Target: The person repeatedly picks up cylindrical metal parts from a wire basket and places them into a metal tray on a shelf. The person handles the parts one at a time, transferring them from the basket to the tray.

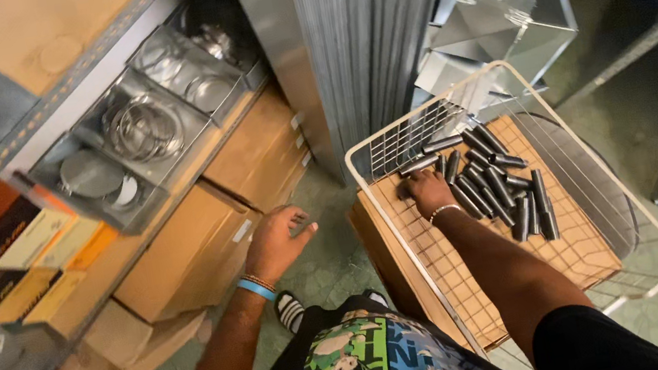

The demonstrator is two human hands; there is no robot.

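A white wire basket [496, 72] rests on a cardboard box [400, 275] to my right. Several short dark metal tubes [493, 178] lie in a loose pile on its mesh floor. My right hand [429, 191] reaches into the basket, palm down, at the pile's left edge, touching the nearest tubes; whether it grips one is hidden. My left hand [278, 239], with a blue wristband, hovers with fingers apart and nothing in it, next to a brown carton [191, 255] on the lower shelf.
A metal shelving unit [29, 127] on the left holds clear bins of metal rings [139, 127], small coloured boxes [27, 250] and brown cartons. Folded sheet-metal parts [496, 18] stand behind the basket. Green floor [323, 203] runs between shelf and basket.
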